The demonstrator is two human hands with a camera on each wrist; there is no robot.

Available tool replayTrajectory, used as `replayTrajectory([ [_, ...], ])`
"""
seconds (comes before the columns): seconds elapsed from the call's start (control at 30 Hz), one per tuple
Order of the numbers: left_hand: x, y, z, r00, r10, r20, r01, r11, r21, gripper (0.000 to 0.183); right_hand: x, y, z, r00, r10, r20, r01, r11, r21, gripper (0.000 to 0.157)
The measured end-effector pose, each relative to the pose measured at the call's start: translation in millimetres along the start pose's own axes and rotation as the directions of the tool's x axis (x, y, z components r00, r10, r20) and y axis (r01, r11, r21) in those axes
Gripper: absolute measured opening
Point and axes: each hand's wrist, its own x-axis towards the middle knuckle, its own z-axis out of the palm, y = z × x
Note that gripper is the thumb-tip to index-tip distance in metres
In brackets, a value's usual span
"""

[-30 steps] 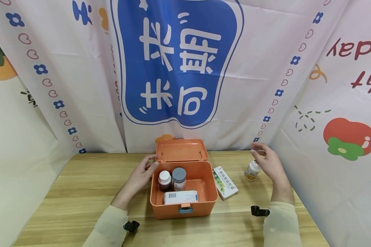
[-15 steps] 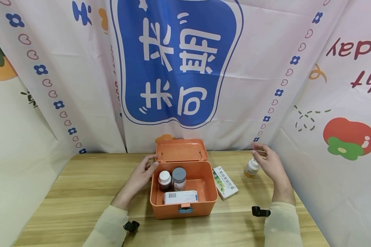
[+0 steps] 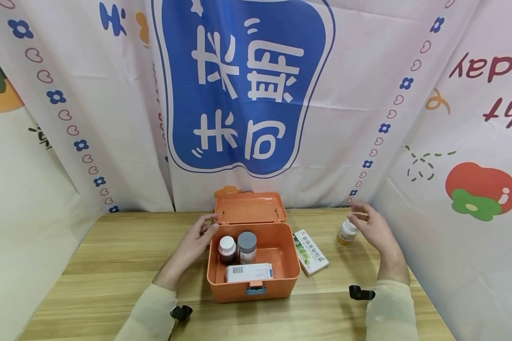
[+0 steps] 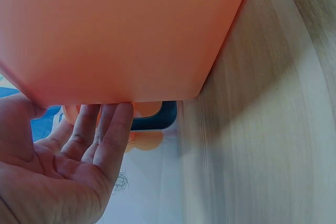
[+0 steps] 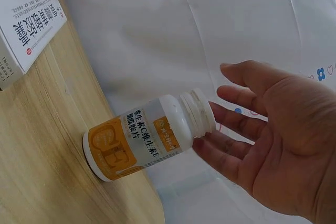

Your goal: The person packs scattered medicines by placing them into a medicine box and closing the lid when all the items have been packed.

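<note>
An orange storage box (image 3: 253,296) stands with its lid (image 3: 251,208) folded back. Inside are a white-capped dark bottle (image 3: 227,251), a grey-capped jar (image 3: 247,246) and a white medicine carton (image 3: 249,272). My left hand (image 3: 199,239) rests at the box's back left corner. In the left wrist view its extended fingers (image 4: 113,140) touch the edge of the orange wall. A white vitamin bottle (image 5: 139,137) with an orange label stands upright on the table. My right hand (image 5: 283,140) is beside its cap (image 5: 199,114); some fingertips are at the cap, while the thumb stays apart.
A white and green medicine carton (image 3: 311,252) lies on the wooden table (image 3: 123,265), between the box and the vitamin bottle. A printed white cloth (image 3: 358,71) hangs behind the table, with cloth walls at both sides.
My right hand has shifted slightly right and its fingertips have come down a little. The vitamin bottle has moved slightly left and back. The left hand and the box have not moved.
</note>
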Motion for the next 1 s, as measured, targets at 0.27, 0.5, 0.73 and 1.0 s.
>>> replayTrajectory([
  [0.27,2.3,-6.5,1.6,1.000,0.003,-0.008,-0.003,1.000,0.013,0.048,-2.1,5.4,1.3,0.998,0.020,0.062,-0.019,1.000,-0.019,0.071],
  [0.5,-0.3,3.1,0.3,1.000,-0.024,0.004,0.024,1.000,-0.005,0.046,-2.5,10.0,2.8,0.997,0.002,0.081,0.000,1.000,-0.025,0.071],
  [0.73,5.0,-11.8,2.2,1.000,0.000,-0.014,0.000,1.000,0.005,0.047,0.1,14.9,6.2,0.994,-0.004,0.108,0.005,1.000,-0.006,0.064],
  [1.0,4.6,-12.9,1.8,1.000,0.013,-0.011,-0.013,1.000,0.010,0.048,0.1,19.3,7.7,0.995,0.004,0.095,-0.001,1.000,-0.028,0.059],
])
